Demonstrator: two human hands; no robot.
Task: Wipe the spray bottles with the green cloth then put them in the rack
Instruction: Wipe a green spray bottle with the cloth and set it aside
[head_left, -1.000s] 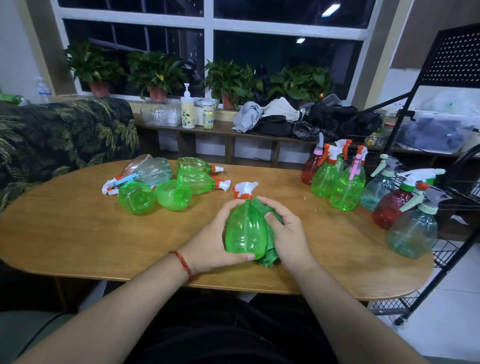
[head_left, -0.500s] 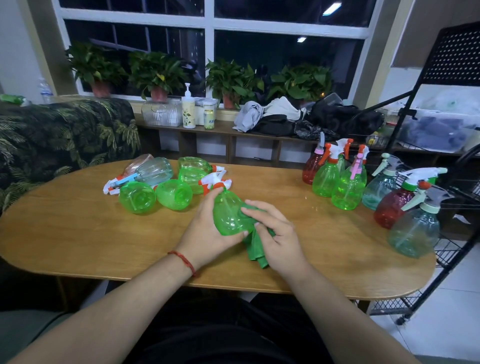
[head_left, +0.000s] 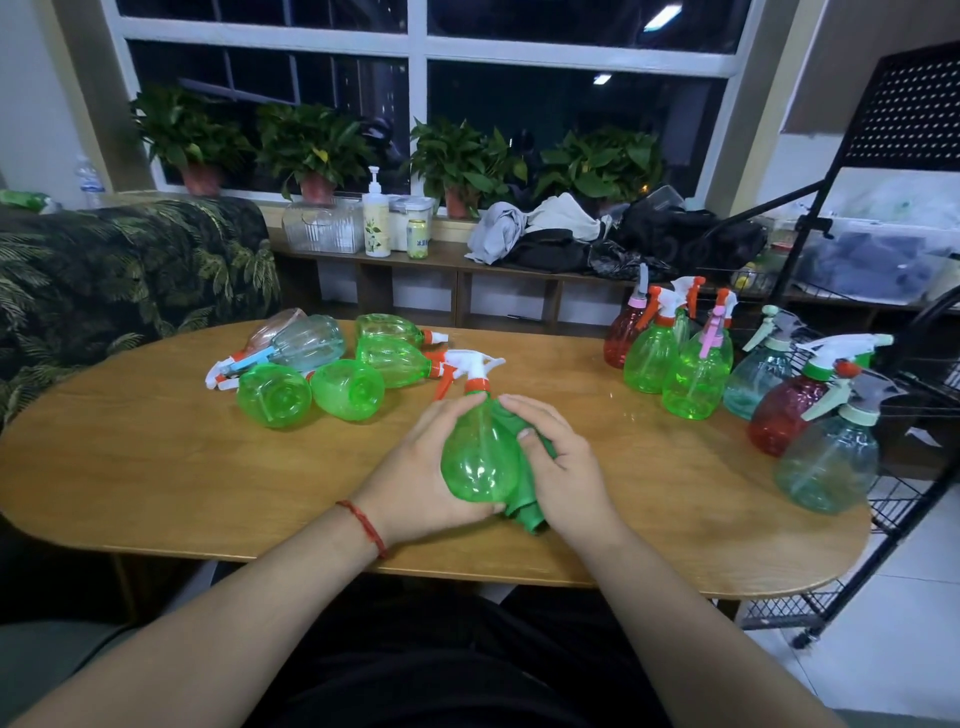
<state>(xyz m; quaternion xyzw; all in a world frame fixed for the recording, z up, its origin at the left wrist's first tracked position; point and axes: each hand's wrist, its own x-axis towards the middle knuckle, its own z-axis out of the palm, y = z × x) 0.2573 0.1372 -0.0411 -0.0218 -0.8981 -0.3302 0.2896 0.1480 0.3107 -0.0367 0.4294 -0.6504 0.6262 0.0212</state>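
Six translucent plastic spray bottles (head_left: 348, 389) lie sideways on one oval wooden table (head_left: 156, 467). One green spray bottle (head_left: 480, 462) is held with one green cloth (head_left: 532, 519). At least seven standing spray bottles (head_left: 696, 384) overlap. Four potted leafy plants (head_left: 311, 145) line the window.

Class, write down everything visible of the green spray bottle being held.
The green spray bottle is translucent plastic with a bulbous, ribbed body, an orange collar and a white trigger head. It tilts, base toward the camera, over the table. The left hand grips one side; the right hand presses the green cloth against the other.
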